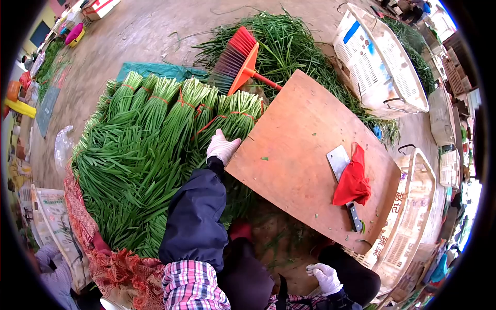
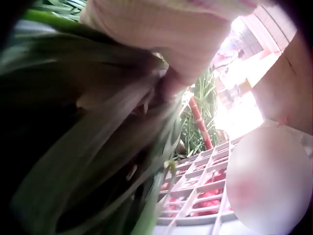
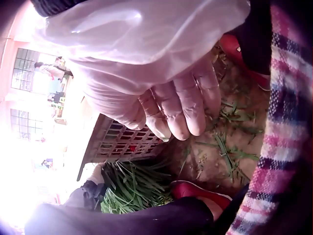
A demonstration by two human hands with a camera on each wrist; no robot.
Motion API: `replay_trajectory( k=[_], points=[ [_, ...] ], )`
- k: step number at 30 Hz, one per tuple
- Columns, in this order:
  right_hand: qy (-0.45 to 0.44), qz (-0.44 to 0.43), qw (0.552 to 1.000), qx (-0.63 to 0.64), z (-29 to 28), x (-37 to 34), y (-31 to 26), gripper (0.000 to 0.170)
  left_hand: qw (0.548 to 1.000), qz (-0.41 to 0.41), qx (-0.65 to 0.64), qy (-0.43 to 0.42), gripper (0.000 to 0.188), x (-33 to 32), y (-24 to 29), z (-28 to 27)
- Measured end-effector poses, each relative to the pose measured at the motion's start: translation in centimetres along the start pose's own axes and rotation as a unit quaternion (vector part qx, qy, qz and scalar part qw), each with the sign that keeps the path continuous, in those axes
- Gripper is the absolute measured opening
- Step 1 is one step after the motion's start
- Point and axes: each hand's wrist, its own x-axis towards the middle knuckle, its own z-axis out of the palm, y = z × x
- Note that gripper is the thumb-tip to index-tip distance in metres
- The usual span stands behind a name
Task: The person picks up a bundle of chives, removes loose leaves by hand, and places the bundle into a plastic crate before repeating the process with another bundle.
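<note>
My left hand (image 1: 223,147), in a whitish glove, grips the rightmost bundle of garlic chives (image 1: 238,111) close to the board's left corner. In the left wrist view long green leaves (image 2: 98,142) fill the space below the glove (image 2: 171,29), and the fingertips are hidden among them. More chive bundles (image 1: 134,119), tied with red bands, lie side by side with their pale ends away from me. Low over my lap is my gloved right hand (image 1: 325,279), its fingers (image 3: 181,107) loosely bent with nothing in them.
A wooden board (image 1: 289,150) rests on a crate (image 1: 413,206), carrying a cleaver (image 1: 338,161) and a red cloth (image 1: 354,178). Beyond it are a red broom (image 1: 243,64), loose chives (image 1: 289,46) and a white crate (image 1: 382,67). Patterned red cloth (image 1: 80,206) edges the pile.
</note>
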Motion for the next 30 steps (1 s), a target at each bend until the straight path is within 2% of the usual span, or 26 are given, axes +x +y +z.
replay_trajectory(
  k=[2,4,6,7,9,11,12,14,15,16,17,18,19,21,22,24,26,28,30],
  points=[
    [0.006,-0.005,1.000,-0.022,0.3,-0.1,-0.9,0.024,0.996,0.026,-0.080,-0.025,0.081,1.7,-1.8,0.8],
    [0.006,0.001,0.999,-0.040,0.4,-0.2,-1.4,0.024,0.976,-0.024,-0.210,-0.059,0.061,0.7,-0.9,-0.2],
    [0.005,-0.007,0.998,-0.066,0.6,-0.2,-2.0,0.023,0.935,-0.073,-0.334,-0.090,0.041,-0.9,0.1,-1.7],
    [0.004,-0.018,0.996,-0.083,0.7,-0.2,-2.3,0.023,0.939,-0.075,-0.327,-0.073,0.040,-3.0,1.3,-3.4],
    [0.010,-0.041,0.995,-0.090,1.0,-0.5,-2.5,0.022,0.962,-0.012,-0.274,-0.007,0.040,-1.5,-3.5,-2.0],
    [0.006,-0.066,0.990,-0.124,1.0,-0.7,-2.9,0.022,0.957,0.029,-0.290,-0.004,0.040,-7.6,-1.6,-6.2],
    [0.003,-0.081,0.986,-0.145,1.1,-0.9,-3.1,0.022,0.929,0.014,-0.369,0.003,0.036,-8.6,-3.1,-6.3],
    [0.001,-0.113,0.986,-0.124,1.2,-0.9,-2.2,0.021,0.907,0.045,-0.413,0.062,0.033,-14.3,-2.3,-9.6],
    [0.004,-0.143,0.980,-0.142,1.1,-0.9,-1.4,0.021,0.912,0.062,-0.392,0.106,0.031,-15.7,-3.4,-10.6],
    [0.007,-0.173,0.972,-0.159,1.0,-1.0,-0.9,0.021,0.892,0.051,-0.421,0.158,0.032,-19.2,-1.9,-12.3],
    [0.014,-0.164,0.973,-0.159,1.1,-1.2,-0.7,0.018,0.885,0.071,-0.430,0.164,0.031,-20.3,-3.4,-13.3],
    [0.006,-0.167,0.971,-0.173,1.4,-1.9,-2.3,0.022,0.877,0.093,-0.439,0.171,0.031,-21.5,-5.0,-14.3],
    [-0.003,-0.182,0.973,-0.139,1.7,-2.4,-3.2,0.026,0.859,0.115,-0.462,0.188,0.032,-24.1,-4.5,-15.8],
    [-0.038,-0.187,0.981,-0.038,2.4,-2.9,-3.7,0.041,0.870,0.180,-0.386,0.249,0.035,-27.8,-5.7,-18.1],
    [-0.053,-0.199,0.978,-0.035,2.7,-3.1,-4.9,0.048,0.873,0.210,-0.341,0.279,0.036,-29.6,-5.5,-19.1],
    [-0.083,-0.257,0.963,0.018,4.2,-3.6,-8.3,0.057,0.859,0.243,-0.363,0.267,0.040,-33.4,-3.2,-21.2],
    [-0.100,-0.383,0.918,0.020,5.8,-4.8,-13.7,0.071,0.851,0.291,-0.353,0.258,0.042,-35.3,-1.2,-22.7],
    [-0.086,-0.503,0.859,-0.045,6.3,-5.1,-18.3,0.086,0.832,0.354,-0.363,0.224,0.043,-38.2,3.3,-23.7],
    [-0.082,-0.568,0.819,0.017,6.7,-6.8,-23.0,0.098,0.816,0.409,-0.365,0.184,0.044,-40.7,7.6,-23.8]
  ],
)
